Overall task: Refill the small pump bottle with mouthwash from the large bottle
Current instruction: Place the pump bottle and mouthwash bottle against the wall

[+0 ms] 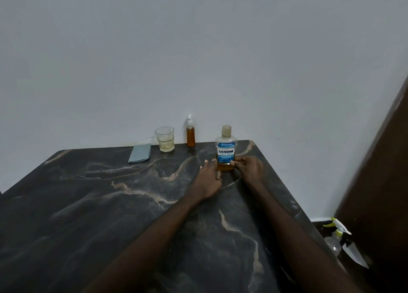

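Note:
The large mouthwash bottle [226, 148] stands upright near the table's far right corner, cap on, with a blue label and a little amber liquid at the bottom. My right hand [250, 168] grips its base from the right. My left hand [209, 178] lies beside the base on the left, fingers spread and touching it. The small pump bottle [190, 134], filled with amber liquid and topped by a white pump, stands at the far edge to the left of the large bottle, apart from both hands.
A clear glass [165, 139] with some pale liquid stands left of the pump bottle. A folded grey-blue cloth [140, 153] lies beside it. The dark marbled table [110, 204] meets a white wall. A spray bottle [335, 237] and a brown door sit to the right.

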The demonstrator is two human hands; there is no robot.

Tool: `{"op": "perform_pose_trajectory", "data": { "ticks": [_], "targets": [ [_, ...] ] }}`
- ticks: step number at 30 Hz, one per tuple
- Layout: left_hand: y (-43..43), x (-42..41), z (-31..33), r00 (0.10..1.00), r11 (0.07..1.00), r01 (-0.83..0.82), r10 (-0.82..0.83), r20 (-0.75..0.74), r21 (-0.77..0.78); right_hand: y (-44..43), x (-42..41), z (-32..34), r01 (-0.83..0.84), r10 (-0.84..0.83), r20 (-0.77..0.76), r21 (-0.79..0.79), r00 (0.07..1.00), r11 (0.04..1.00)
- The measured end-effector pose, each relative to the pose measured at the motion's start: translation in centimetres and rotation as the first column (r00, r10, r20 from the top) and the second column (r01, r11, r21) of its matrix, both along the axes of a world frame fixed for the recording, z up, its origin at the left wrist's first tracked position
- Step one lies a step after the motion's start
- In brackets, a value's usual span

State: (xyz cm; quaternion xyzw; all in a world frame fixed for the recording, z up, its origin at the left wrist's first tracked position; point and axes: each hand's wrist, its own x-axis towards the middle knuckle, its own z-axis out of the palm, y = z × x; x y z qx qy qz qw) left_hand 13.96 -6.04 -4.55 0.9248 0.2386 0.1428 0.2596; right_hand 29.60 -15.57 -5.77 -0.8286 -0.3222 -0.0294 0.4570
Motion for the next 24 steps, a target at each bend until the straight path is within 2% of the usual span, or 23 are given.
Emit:
{"op": "perform_pose_trajectory", "data": {
  "ticks": [3, 8, 17, 24],
  "targets": [
    [1.9, 1.6, 0.4, 0.999, 0.998, -0.032, 0.033, 0.010, -0.061, 1.9, 1.5, 0.1, 0.009, -0.008, 0.009, -0.024, 1.000, 1.000],
    [4.7, 4.3, 0.0, 0.998, 0.997, -0.033, 0.036, 0.042, -0.062, 4.6, 4.0, -0.2, 0.022, -0.022, 0.008, -0.040, 1.000, 0.999],
    [7.4, 7.9, 0.0, 0.997, 0.998, -0.045, 0.043, -0.065, -0.042, 8.4, 7.6, -0.1, 0.021, -0.021, -0.002, -0.044, 1.000, 0.999],
    [9.4, 9.5, -0.1, 0.994, 0.999, -0.039, 0.039, -0.098, 0.002, 10.1, 8.8, -0.1, 0.001, 0.001, 0.076, -0.034, 0.997, 0.999]
  ]
}}
